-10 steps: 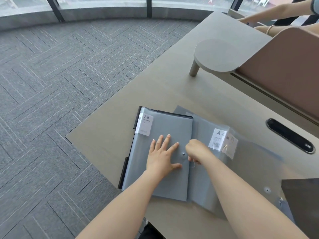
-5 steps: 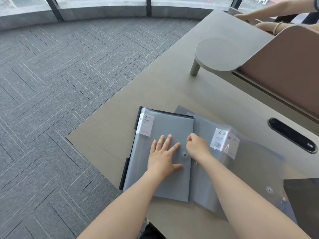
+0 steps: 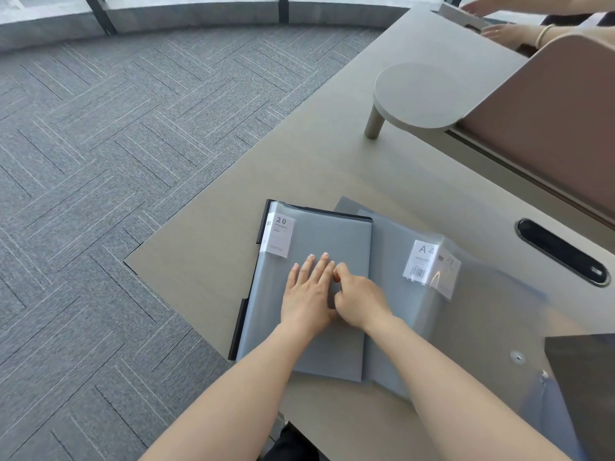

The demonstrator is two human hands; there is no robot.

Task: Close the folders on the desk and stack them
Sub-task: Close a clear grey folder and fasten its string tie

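Note:
A closed grey folder with a "20 pockets" label lies at the desk's near left corner, on top of a black folder whose edge shows on the left. My left hand presses flat on the grey cover. My right hand touches it, fingers pinched over the cover's clasp button on the thin closure string, which is mostly hidden. To the right lies a second grey folder with an "A4" label, its translucent cover spread open toward the right.
The beige desk ends just left of the folders, with carpet below. A round raised shelf and a brown divider stand at the back right, with a black cable slot nearby. A dark panel sits bottom right. Another person's hands work beyond the divider.
My right hand has circled from beside the clasp button to over it, ending against my left hand. My left hand's fingers have drawn together. The folders have not shifted.

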